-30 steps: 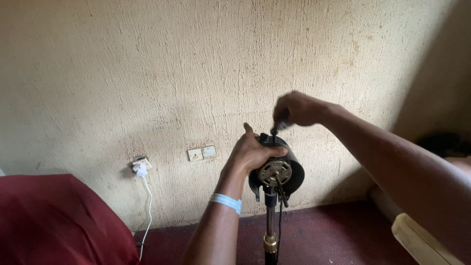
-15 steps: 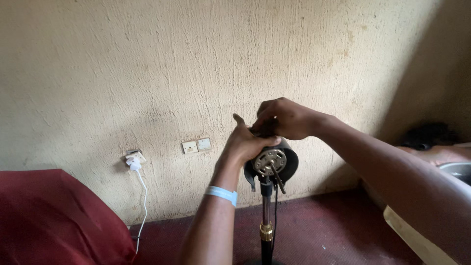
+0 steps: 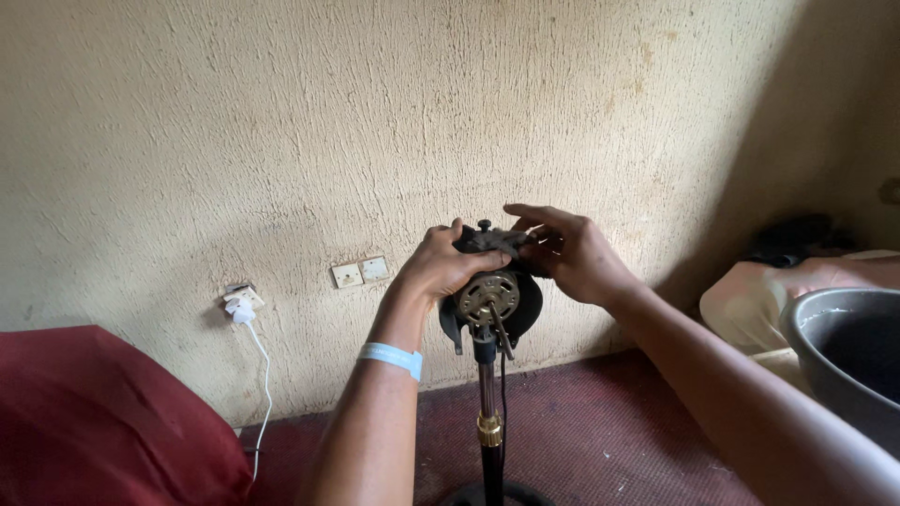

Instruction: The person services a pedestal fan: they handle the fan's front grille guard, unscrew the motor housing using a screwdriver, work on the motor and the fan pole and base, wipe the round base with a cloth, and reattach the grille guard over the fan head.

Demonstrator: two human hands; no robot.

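Head view: both hands clasp a stripped fan motor atop its upright stand pole. The left hand grips its side; the right hand has fingers pinched on the top, beside the knob.

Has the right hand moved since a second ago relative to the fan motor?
Yes. The right hand has dropped from above the fan motor to its top right side, fingers now on the housing. The left hand grips the motor's left side.
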